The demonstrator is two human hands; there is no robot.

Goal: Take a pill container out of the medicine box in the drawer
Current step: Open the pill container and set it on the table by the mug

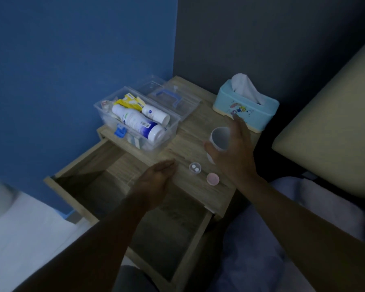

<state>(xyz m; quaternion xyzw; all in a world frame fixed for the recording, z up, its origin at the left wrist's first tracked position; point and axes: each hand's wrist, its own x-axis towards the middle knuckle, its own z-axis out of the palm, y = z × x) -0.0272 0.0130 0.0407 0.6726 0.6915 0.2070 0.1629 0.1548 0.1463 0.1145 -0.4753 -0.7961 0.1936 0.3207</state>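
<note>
Currently listed, dim bedside scene:

- Nightstand [200,190], light wood top, set in corner between blue wall [72,60] and grey wall.
- Drawer [118,192], pulled fully open, interior bare.
- Medicine box [133,142], clear plastic, standing on nightstand top at rear left, lid [171,95] swung back with blue handle uppermost. Contents: 2 white bottles lying on their sides, yellow packets, other small items too dim to name.
- Pill container [195,167], small, clear, round, uncapped, resting on nightstand top near front edge, well apart from medicine box; 2 white tablets inside.
- Pink cap [212,179], round, lying just beside pill container to its right.
- Tissue box [244,110], pale blue with cartoon print, white tissue standing out of slot, at rear right.
- Left hand [156,180], empty, fingers extended and together, hovering over drawer's back edge, near pill container, not touching.
- Right hand [234,152], fingers spread, thumb and palm around white cup [219,138]; cup tilted; firmness of grip not discernible.
- Bedding [303,197] and pillow at right.
</note>
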